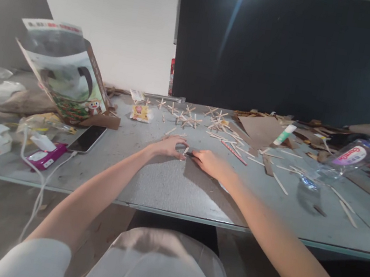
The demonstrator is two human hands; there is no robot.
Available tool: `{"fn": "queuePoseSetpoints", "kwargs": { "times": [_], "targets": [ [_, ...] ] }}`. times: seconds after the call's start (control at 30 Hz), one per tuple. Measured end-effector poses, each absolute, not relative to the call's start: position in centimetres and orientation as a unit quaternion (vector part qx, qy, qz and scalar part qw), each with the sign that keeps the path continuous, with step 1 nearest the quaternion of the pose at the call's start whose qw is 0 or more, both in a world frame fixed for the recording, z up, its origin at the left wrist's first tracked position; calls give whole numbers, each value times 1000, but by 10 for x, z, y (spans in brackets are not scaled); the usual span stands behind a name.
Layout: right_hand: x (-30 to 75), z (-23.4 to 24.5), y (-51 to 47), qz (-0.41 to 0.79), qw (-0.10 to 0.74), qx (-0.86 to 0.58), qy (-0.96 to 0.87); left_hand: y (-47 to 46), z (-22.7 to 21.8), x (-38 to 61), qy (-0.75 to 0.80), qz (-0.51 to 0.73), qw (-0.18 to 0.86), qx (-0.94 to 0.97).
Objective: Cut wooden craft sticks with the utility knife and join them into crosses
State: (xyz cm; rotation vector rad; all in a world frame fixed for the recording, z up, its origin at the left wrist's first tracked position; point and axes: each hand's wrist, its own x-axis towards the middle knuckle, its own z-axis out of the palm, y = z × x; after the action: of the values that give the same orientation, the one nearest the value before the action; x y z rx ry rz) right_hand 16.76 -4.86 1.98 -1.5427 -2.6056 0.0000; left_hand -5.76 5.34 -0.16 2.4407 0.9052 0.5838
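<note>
Over the middle of the table, my left hand (168, 146) pinches a short pale wooden stick (186, 150) between thumb and fingertips. My right hand (212, 163) is closed round a small dark tool (190, 154) whose tip reaches the stick; too little of it shows to name its kind. Just beyond my hands lie loose wooden sticks (230, 141). Farther back sit several star shapes of crossed sticks (188, 119). A red stick or strip (234, 152) rests among the loose ones.
A phone (87, 139), a purple power strip (46, 156) with white cables and a large printed bag (71, 77) occupy the left. On the right are a glue stick (285, 135), cardboard (261, 128) and a clear plastic bottle (348, 158). A yellow packet (140, 112) lies behind my left hand.
</note>
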Motion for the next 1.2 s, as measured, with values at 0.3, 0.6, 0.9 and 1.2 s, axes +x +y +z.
{"fn": "queuePoseSetpoints", "kwargs": {
  "times": [0.3, 0.6, 0.9, 1.2],
  "targets": [
    [178, 16, -44, -37, 130, -499, -856, 35, 3, -49, 354, 265, 302, 845],
    [188, 8, -32, -18, 182, -501, -846, 17, 4, -37, 367, 306, 324, 817],
    [188, 8, -30, 9, 253, -491, -834, 15, 3, -29, 381, 358, 273, 808],
    [193, 13, -30, 36, 240, -534, -810, 17, 0, -31, 391, 424, 274, 769]
  ]
}}
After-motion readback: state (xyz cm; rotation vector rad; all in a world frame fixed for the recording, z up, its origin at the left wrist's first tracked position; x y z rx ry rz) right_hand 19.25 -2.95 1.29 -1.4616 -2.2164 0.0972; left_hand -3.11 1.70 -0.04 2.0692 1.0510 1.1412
